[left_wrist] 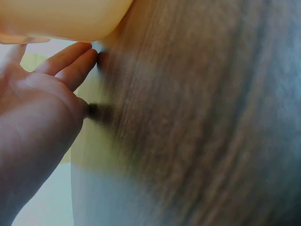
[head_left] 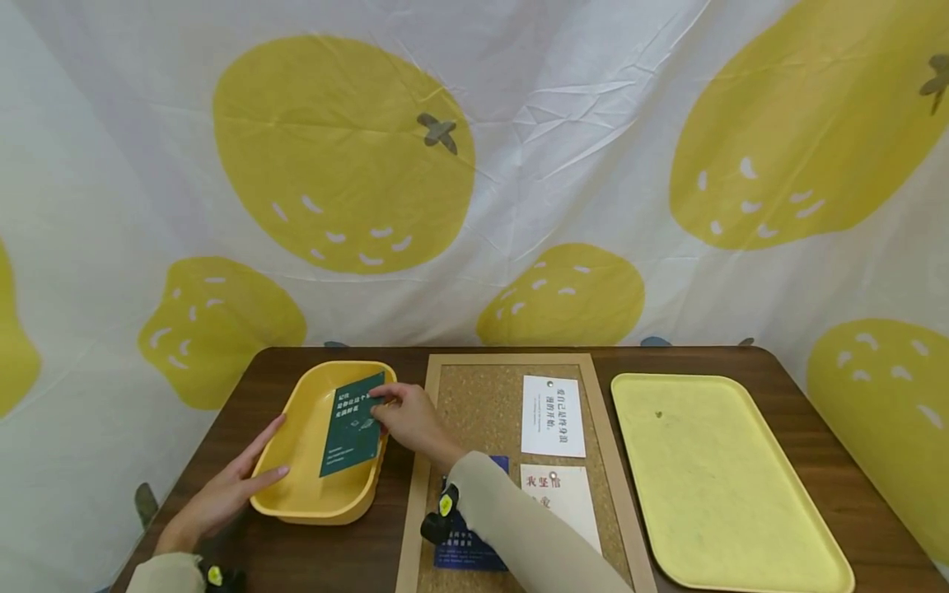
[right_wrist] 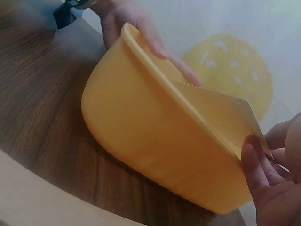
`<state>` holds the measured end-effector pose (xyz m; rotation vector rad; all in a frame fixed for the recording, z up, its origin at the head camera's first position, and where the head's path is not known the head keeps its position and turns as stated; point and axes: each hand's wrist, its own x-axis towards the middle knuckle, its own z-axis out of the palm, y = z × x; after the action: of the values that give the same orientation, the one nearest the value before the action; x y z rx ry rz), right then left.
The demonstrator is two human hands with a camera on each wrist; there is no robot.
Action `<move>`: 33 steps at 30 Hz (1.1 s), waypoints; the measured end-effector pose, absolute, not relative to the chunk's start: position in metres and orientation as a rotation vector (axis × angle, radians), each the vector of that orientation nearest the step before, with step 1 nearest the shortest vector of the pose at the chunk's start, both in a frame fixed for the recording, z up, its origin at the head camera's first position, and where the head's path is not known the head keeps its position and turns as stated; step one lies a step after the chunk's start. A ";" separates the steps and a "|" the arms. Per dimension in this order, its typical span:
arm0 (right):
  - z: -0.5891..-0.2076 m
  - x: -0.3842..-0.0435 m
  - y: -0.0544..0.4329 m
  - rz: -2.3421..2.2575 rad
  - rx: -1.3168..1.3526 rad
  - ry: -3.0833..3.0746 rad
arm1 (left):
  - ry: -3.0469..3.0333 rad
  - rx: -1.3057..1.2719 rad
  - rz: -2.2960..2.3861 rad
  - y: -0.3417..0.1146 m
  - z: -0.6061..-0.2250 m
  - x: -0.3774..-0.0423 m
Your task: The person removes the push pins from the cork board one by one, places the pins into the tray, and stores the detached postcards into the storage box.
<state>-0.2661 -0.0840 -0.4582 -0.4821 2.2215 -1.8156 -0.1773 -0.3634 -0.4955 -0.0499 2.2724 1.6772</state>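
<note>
Our sleeve (head_left: 530, 519) leads to the right grip (head_left: 415, 424), pinching the card (head_left: 347, 434) by its edge, wise for something likely light, bendable; our spread left grip (head_left: 222, 496) touches the tub (head_left: 302, 457).

Card (head_left: 350, 428) green, white-lettered, underside (right_wrist: 230, 113) perhaps cream; basin (head_left: 315, 517) yellow.

On the surface (head_left: 319, 564), a basin (head_left: 296, 436) sits left, a corkboard (head_left: 474, 416) in the middle and a tray (head_left: 719, 486) right; a curtain (head_left: 549, 189) hangs behind. One postcard (head_left: 352, 432) reaches into the basin's right side. On the corkboard, a far-right postcard (head_left: 550, 424) lies beyond a near-right postcard (head_left: 574, 498), with a near-left postcard (head_left: 470, 556) beside the latter.
</note>
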 end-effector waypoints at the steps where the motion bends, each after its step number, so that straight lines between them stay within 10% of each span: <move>1: -0.459 -0.266 -0.085 -1.815 -0.476 2.225 | 2.274 -0.049 1.677 -0.363 -0.496 -0.177; 33: -0.453 -0.264 -0.094 -1.523 -0.584 2.451 | 2.269 0.027 1.718 -0.363 -0.495 -0.174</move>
<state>-0.2639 -0.0940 -0.4532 -0.5837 2.4505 -1.5230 -0.1743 -0.3634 -0.4947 0.0270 2.2694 1.7182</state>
